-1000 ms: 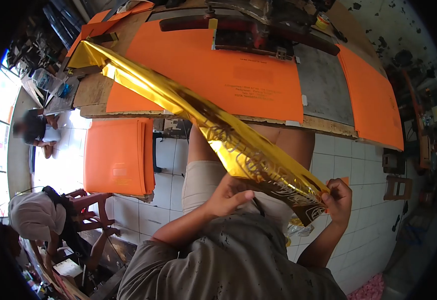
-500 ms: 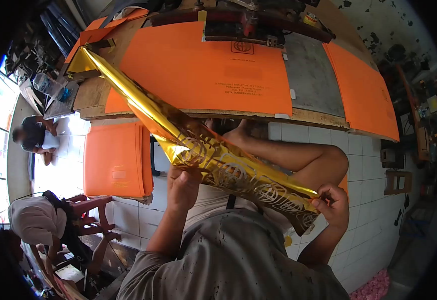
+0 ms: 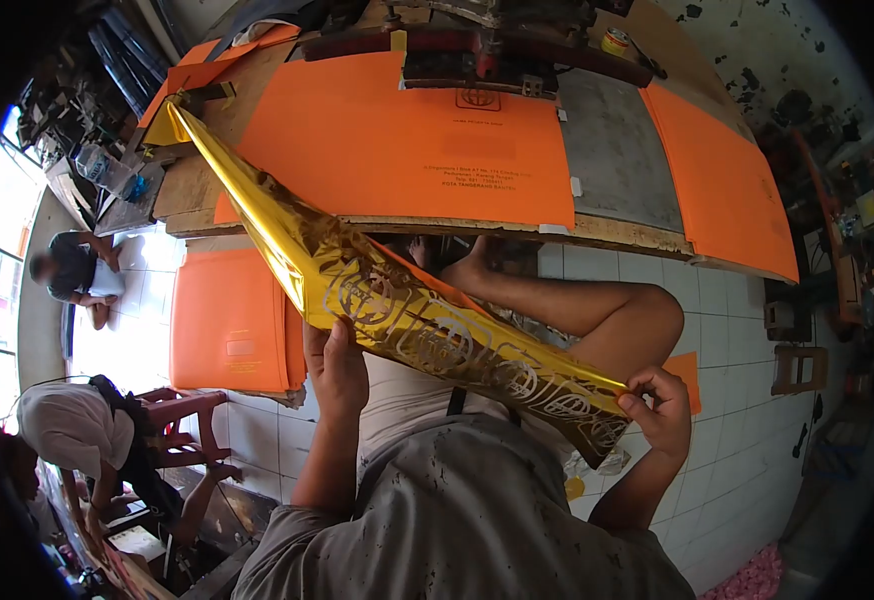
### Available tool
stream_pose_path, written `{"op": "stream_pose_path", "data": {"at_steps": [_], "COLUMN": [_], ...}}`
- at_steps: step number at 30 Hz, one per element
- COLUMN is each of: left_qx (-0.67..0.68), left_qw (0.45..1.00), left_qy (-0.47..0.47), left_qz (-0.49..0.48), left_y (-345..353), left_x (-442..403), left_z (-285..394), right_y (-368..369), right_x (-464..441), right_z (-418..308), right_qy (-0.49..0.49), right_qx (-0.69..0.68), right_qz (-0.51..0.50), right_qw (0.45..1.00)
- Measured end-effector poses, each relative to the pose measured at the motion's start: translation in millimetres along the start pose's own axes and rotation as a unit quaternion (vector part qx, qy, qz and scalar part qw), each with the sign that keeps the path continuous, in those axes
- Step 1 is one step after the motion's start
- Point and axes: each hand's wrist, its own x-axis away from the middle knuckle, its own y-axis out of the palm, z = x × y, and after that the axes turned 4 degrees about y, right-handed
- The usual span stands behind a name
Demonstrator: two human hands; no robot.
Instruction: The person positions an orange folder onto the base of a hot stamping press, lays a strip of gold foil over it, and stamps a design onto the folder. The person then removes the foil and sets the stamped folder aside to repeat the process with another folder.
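A long sheet of shiny gold foil [image 3: 412, 330] stretches slantwise from the table's upper left down across my lap. Grey round emblem outlines run along its lower half. My left hand [image 3: 337, 372] grips the foil's near edge, thumb on top and the other fingers hidden beneath. At the lower right end, my right hand [image 3: 660, 408] pinches the foil's corner between thumb and fingers. Beyond the foil, a large orange printed sheet [image 3: 357, 140] lies flat on the wooden table [image 3: 187, 200], partly under a dark metal press [image 3: 482, 60].
More orange sheets [image 3: 722, 180] lie at the table's right. A stack of orange folders [image 3: 227, 320] stands lower left. A small yellow tin [image 3: 614, 41] sits beside the press. Two people, one in a dark shirt [image 3: 69, 265] and one in a light shirt [image 3: 72, 425], are at the left.
My left hand has moved left along the foil, which now lies flatter with its emblems facing up more plainly. My right hand keeps its pinch and has shifted slightly left.
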Motion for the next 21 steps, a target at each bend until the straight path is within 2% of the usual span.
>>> {"op": "stream_pose_path", "data": {"at_steps": [4, 10, 13, 21], "left_qx": [0.056, 0.049, 0.015, 0.043], "left_qw": [0.998, 0.999, 1.0, 0.998], "left_qy": [-0.017, -0.008, -0.009, 0.002], "left_qz": [-0.023, -0.018, -0.004, 0.055], "left_y": [3.3, 11.9, 0.3, -22.8], "left_x": [-3.1, -14.1, -18.2, -27.6], "left_z": [6.9, 15.5, 12.7, 14.7], "right_y": [2.5, 2.2, 2.4, 8.5], "right_x": [-2.4, -7.7, -14.2, -28.4], "right_z": [3.0, 6.1, 6.9, 10.0], "right_qy": [0.01, 0.018, 0.017, 0.028], "right_qx": [-0.006, 0.007, 0.012, -0.006], "right_qz": [-0.026, -0.056, -0.066, -0.108], "right_qw": [1.0, 0.998, 0.998, 0.994]}}
